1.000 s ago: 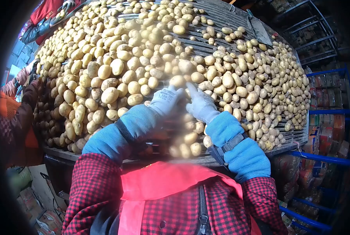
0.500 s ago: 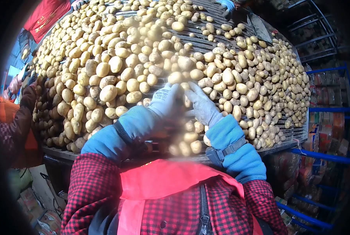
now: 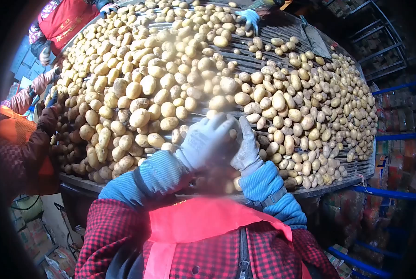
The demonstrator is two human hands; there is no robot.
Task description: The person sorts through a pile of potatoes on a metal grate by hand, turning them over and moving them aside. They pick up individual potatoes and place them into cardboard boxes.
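Both my hands wear pale gloves and meet at the near side of a slatted table (image 3: 289,36) spread with potatoes (image 3: 168,123). My left hand (image 3: 207,142) has its fingers bent inward, slightly blurred, and a small potato (image 3: 232,134) shows at their tips. Beside it, my right hand (image 3: 246,146) points forward with fingers stretched out, close against the left; part of it is hidden. Below the hands, a few potatoes near the table edge look smeared by a blurred patch in the view.
Potatoes cover the table to left and right. At the far side is a co-worker's blue-gloved hand (image 3: 250,19). Another person in a red apron (image 3: 66,25) stands far left, and an orange vest (image 3: 15,125) shows nearer. Blue metal rails (image 3: 399,137) and stacked bags line the right.
My hands have drawn closer together and lower, the left now overlapping the right's fingers. The view has shifted slightly. The far blue-gloved hand has come further into view over the slats.
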